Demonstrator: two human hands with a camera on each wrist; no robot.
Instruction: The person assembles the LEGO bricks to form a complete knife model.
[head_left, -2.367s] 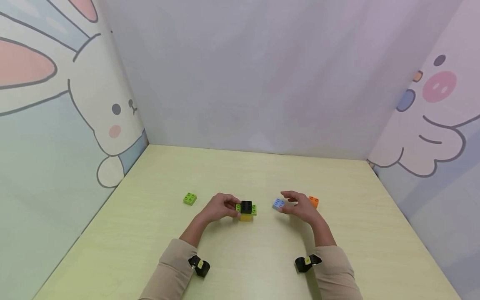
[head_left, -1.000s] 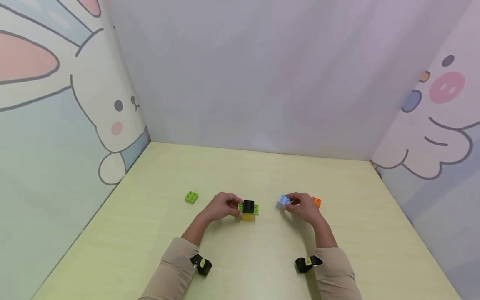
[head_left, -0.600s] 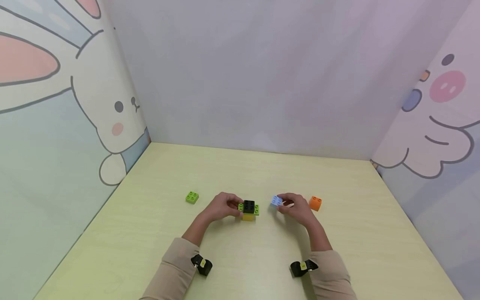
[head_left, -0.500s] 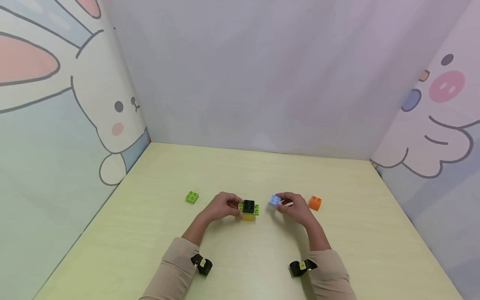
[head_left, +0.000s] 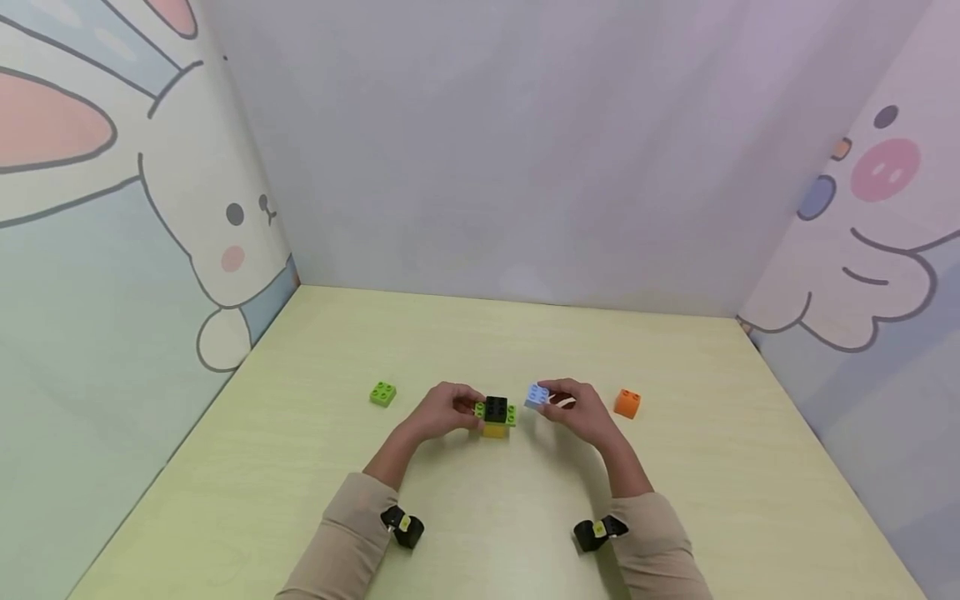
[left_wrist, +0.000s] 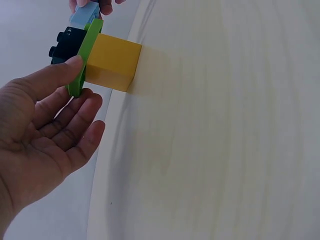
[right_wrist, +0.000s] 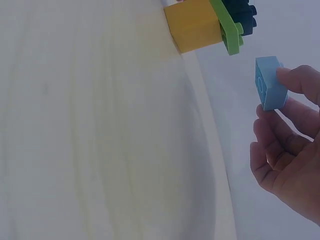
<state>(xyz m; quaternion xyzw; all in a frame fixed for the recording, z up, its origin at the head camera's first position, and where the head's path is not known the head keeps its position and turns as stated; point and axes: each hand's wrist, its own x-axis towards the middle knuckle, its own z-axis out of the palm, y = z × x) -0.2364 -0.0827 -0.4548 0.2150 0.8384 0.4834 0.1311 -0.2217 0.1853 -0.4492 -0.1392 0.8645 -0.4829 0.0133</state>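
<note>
A small stack stands on the table in the head view: a yellow block (head_left: 493, 431) at the bottom, a flat green plate (head_left: 512, 414) across it, a black brick (head_left: 496, 408) on top. My left hand (head_left: 446, 412) pinches the left end of the green plate between thumb and fingers; the left wrist view shows the thumb on its studded side. Just right of the stack, my right hand (head_left: 581, 410) pinches a light blue brick (head_left: 536, 396). In the right wrist view the blue brick (right_wrist: 270, 83) is held up, apart from the stack, its hollow underside partly visible.
On the pale wooden table (head_left: 495, 517), a lime green brick (head_left: 382, 394) lies to the left and an orange brick (head_left: 627, 403) to the right. Fabric walls with cartoon animals enclose the table's back and sides.
My right hand has taken hold of the blue brick, lifted it and carried it left towards the stack, away from the orange brick. The left hand keeps its grip on the stack.
</note>
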